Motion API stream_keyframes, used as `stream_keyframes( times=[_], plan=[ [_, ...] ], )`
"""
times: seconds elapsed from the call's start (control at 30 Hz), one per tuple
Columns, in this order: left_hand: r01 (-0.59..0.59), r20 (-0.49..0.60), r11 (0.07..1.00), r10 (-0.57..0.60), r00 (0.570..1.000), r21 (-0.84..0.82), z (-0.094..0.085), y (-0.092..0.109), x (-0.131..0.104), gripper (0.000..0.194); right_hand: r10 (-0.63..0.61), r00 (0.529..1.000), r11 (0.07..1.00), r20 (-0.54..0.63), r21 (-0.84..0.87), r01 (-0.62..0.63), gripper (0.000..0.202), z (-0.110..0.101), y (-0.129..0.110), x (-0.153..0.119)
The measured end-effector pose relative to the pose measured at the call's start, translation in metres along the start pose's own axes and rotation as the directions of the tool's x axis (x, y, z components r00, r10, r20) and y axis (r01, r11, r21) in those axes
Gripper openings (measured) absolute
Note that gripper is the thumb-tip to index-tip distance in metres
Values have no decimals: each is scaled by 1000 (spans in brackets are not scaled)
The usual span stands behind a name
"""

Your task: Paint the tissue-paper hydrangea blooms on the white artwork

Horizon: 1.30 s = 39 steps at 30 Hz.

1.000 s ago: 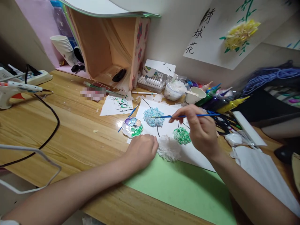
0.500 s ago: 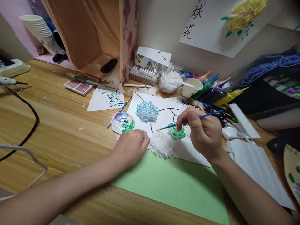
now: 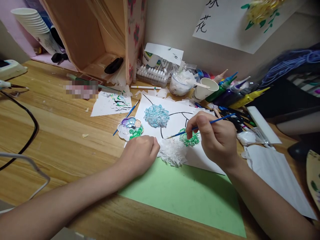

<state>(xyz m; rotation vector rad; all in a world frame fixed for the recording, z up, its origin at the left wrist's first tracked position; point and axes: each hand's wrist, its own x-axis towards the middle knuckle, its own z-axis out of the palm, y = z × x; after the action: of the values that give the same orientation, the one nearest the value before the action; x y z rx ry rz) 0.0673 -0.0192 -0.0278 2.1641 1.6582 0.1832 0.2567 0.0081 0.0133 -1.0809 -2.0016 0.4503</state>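
Note:
My right hand (image 3: 215,140) pinches a thin blue paintbrush (image 3: 211,122). The brush tip is at the upper edge of a white cluster of paper scraps (image 3: 173,153). My left hand (image 3: 140,155) is a closed fist, resting at the left edge of the white sheet (image 3: 172,126), with nothing seen in it. On that sheet are a light blue paper cluster (image 3: 157,116), a green-painted cluster (image 3: 190,137) partly behind my right hand, and black drawn lines. A flower-shaped paint palette (image 3: 130,128) with purple, blue and green paint lies just beyond my left hand.
Green paper (image 3: 187,200) lies under the white sheet. Behind stand a bowl of paper scraps (image 3: 182,83), a paper cup (image 3: 205,89), a box of markers (image 3: 153,73) and paint bottles (image 3: 237,95). A paint-smeared paper (image 3: 111,104) lies left; another paintbrush (image 3: 132,108) lies near the palette.
The camera view has shifted slightly. The brush tip stays near the white cluster's upper edge, with only a small movement. My left fist keeps its place on the sheet.

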Motion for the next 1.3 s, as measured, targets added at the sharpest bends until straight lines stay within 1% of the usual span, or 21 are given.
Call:
stream_keyframes(
  times=[0.07,0.2,0.37,0.5,0.63,0.67,0.8,0.93,1.07,1.23,1.3],
  plan=[
    [-4,-4,1000,4,1000,-2,0,0,0,43,1,1000,1000,12,8,-1,44,0,0,0],
    [-14,-17,1000,14,1000,-4,0,-1,0,43,4,999,1000,-41,16,-3,45,-1,1,0],
    [-11,-22,1000,10,1000,-12,0,0,0,43,27,1000,999,4,18,-27,46,-2,2,1],
    [-8,-17,1000,8,1000,-18,0,0,0,42,48,997,998,-57,51,-45,47,-2,3,1],
    [-13,-25,1000,13,1000,-15,1,0,0,43,64,998,997,10,37,-64,47,-2,4,2],
    [-15,-29,1000,15,999,-13,1,0,0,43,70,998,997,10,44,-70,47,-2,4,2],
    [-20,-31,1000,20,999,-6,1,0,1,42,83,995,994,-57,75,-79,48,-3,6,2],
    [-21,-31,1000,21,999,-10,1,0,0,42,73,997,997,19,22,-74,48,-3,6,3],
    [-27,-34,1000,26,999,-9,1,0,0,42,84,996,996,-27,27,-83,50,-4,5,3],
    [-20,-30,1000,20,999,-10,1,0,1,42,90,996,996,23,25,-91,50,-4,6,3],
    [-21,-29,1000,21,999,-13,1,-1,1,42,100,995,994,-5,44,-100,51,-3,6,3]
  ],
)
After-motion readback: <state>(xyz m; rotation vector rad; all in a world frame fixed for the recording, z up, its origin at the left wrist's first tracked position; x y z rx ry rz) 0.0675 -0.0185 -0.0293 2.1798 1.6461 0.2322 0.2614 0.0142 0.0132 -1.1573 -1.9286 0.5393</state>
